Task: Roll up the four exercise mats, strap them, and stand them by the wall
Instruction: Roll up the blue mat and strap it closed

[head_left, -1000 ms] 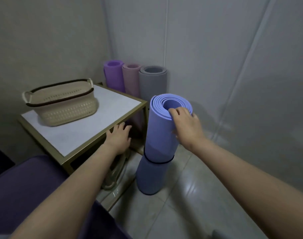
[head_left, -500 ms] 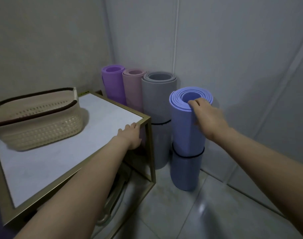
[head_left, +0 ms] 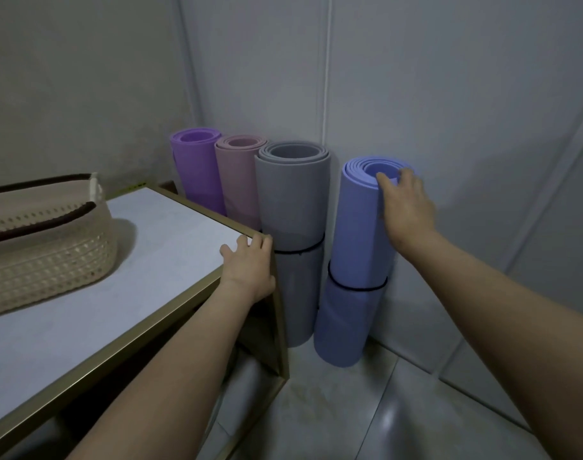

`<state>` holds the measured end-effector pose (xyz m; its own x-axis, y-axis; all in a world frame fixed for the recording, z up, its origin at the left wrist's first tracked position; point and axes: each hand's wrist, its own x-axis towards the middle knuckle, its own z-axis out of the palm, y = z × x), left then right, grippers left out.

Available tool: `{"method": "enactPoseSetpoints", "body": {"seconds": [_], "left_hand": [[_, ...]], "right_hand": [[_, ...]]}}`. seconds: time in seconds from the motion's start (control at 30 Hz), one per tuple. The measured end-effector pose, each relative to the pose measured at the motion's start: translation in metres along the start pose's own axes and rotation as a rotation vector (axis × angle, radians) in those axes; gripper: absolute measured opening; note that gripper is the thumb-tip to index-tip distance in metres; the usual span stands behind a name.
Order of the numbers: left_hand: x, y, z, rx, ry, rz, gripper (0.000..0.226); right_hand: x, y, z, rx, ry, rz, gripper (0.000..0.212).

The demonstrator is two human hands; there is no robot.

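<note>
Several rolled mats stand upright along the wall. From left: a purple mat [head_left: 197, 167], a pink mat [head_left: 238, 180], a grey mat [head_left: 291, 207] with a black strap, and a blue mat [head_left: 356, 240] with a black strap [head_left: 353, 287] round its middle. My right hand [head_left: 404, 207] grips the blue mat's top rim, fingers curled over the edge. The blue mat leans slightly and its base is on the floor by the wall. My left hand [head_left: 248, 265] rests on the corner of the table [head_left: 170, 247], fingers over its edge.
A beige woven basket [head_left: 41, 247] with dark trim sits on the white-topped, gold-framed table at left. Grey walls meet in a corner behind the mats. Pale floor tiles [head_left: 366, 410] lie at lower right.
The blue mat moved right and back toward the wall, beside the grey mat, with my right hand still on its top. My left hand slid to the table's corner. The view came closer.
</note>
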<state>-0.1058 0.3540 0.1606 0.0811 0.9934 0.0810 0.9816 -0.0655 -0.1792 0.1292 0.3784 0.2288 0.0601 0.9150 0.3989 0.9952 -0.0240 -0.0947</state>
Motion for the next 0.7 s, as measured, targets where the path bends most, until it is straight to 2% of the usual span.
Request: {"method": "enactPoseSetpoints", "body": {"seconds": [0.1,0.3,0.7], "left_hand": [[0.0,0.002,0.002,-0.008,0.011,-0.008,0.07],[0.0,0.009,0.003,0.047,0.074,0.004,0.063],[-0.008,0.013,0.009,0.085,0.045,0.007,0.076]], "right_hand": [[0.005,-0.005,-0.002,-0.097,0.005,-0.019,0.072],[0.011,-0.006,0.0,-0.121,-0.073,-0.156,0.054],[0.0,0.003,-0.012,-0.08,-0.209,-0.166,0.062]]}}
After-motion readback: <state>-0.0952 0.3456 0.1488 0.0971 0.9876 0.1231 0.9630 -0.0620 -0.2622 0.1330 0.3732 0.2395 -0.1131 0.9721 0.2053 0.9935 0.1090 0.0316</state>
